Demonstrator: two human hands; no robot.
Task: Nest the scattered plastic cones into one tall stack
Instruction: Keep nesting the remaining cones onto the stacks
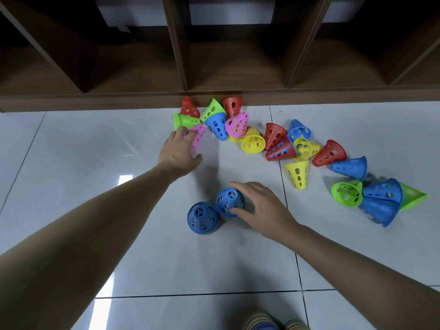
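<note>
Floor [71, 144] is glossy pale tile with dark grout lines and window glare. Along its far edge sits a dark wooden shelf unit [181, 55] with open cubbies; what's inside them is too dark to tell.

Cones lie scattered in a band from the far edge at the shelf base toward the right edge, mostly tipped on their sides: red, green, blue, pink, yellow, all perforated. Some are partly nested, e.g. a green cone [346, 194] against a blue pair [381, 203] near the right edge.

Closer in, mid-floor, two blue cones stand upright and touching: the left blue cone [202, 217] and the right blue stack [229, 202], with other colours showing through its holes.

Left hand [177, 151] reaches to the far cluster, fingers curled over a pink cone [197, 136]. Right hand [259, 206] rests on the right blue stack, fingers loose and spread, thumb on its side.

Striped slippers [273, 322] at the near edge.
</note>
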